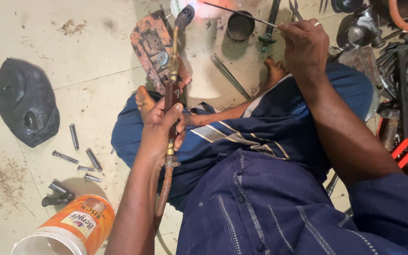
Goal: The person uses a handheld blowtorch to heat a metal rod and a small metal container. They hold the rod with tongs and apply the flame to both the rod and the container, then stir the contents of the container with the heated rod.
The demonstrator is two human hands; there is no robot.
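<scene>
Tiled floor (90,94): rusty brass-necked torch (172,80), glowing rod (237,12).

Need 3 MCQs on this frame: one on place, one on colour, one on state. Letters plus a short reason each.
1. Where does the orange tub lie?
A. bottom left, on the floor
B. top right, among the tools
C. on the lap

2. What colour is the garment?
A. red
B. dark blue
C. white

3. What is the state of the torch tip?
A. unlit
B. lit, glowing at the tip
C. lying on the floor

Answers:
1. A: it lies on its side on the floor by the left arm.
2. B: the cloth over the lap and legs is dark blue with pale stripes.
3. B: a bright glow shows at the tip; the left hand grips the torch and the right hand holds a thin rod toward it.
</scene>
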